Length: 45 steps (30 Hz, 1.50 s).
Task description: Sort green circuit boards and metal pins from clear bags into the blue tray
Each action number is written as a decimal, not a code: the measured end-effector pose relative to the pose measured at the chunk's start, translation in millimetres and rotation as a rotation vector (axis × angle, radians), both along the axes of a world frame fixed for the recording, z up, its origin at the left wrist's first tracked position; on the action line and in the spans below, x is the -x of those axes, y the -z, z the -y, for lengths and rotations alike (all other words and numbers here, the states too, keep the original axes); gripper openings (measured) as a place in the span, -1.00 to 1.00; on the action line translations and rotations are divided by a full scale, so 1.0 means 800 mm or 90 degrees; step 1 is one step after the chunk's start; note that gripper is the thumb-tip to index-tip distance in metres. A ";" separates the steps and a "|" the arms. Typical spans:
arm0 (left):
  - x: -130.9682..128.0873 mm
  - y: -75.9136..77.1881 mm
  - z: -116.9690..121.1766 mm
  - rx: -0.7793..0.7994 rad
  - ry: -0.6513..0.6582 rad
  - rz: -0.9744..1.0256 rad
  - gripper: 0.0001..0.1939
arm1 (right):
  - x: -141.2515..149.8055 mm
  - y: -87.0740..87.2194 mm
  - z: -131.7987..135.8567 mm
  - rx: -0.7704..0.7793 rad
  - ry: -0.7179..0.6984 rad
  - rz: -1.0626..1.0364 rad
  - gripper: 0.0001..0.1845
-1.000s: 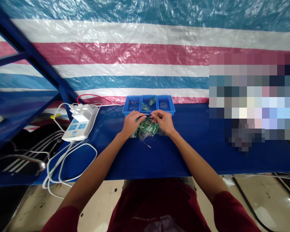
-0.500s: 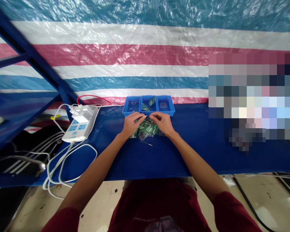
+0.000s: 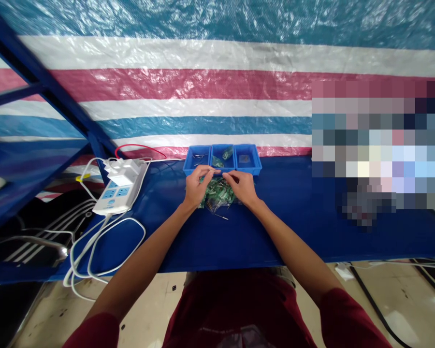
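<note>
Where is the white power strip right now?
The white power strip lies on the blue table in the left part of the head view, left of the left hand, with white cables looping below it.

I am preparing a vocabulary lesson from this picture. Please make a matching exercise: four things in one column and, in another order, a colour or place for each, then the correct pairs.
Things:
1. power strip
2. three small bins
3. pile of small green circuit boards
4. thin red wire

Descriptions:
A. blue, in a row at the far table edge
B. between the left hand and right hand
C. white, left side of the table
D. curved, behind the power strip

Pairs: 1-C, 2-A, 3-B, 4-D
</note>
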<state>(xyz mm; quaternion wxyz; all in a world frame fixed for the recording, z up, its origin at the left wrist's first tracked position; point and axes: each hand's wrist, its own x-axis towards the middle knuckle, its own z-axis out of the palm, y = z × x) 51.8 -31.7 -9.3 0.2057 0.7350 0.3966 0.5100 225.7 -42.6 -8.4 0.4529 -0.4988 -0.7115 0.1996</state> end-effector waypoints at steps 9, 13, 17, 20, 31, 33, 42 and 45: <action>0.006 0.010 -0.005 -0.151 -0.008 -0.163 -0.67 | -0.010 -0.006 0.001 -0.008 0.065 -0.047 -0.57; 0.006 0.019 -0.007 -0.193 -0.050 -0.136 -0.71 | -0.008 -0.004 0.001 0.010 0.021 -0.048 -0.60; 0.008 0.022 -0.009 -0.195 -0.019 -0.154 -0.69 | -0.007 -0.003 0.001 0.021 -0.039 -0.075 -0.61; 0.009 0.020 -0.010 -0.211 0.000 -0.183 -0.68 | -0.006 0.000 -0.001 0.026 -0.055 -0.078 -0.64; 0.007 0.013 -0.008 -0.324 -0.098 -0.211 -0.71 | -0.003 0.001 -0.002 -0.007 -0.027 -0.052 -0.71; 0.010 0.005 -0.012 -0.332 -0.140 -0.192 -0.71 | -0.004 0.000 0.000 -0.008 0.000 -0.059 -0.69; 0.038 -0.051 -0.060 0.016 -0.365 -0.471 -0.70 | -0.016 -0.035 0.009 0.150 -0.078 0.179 -0.81; 0.035 -0.049 -0.046 0.087 -0.360 -0.506 -0.71 | -0.008 -0.053 0.037 0.242 -0.218 0.388 -0.79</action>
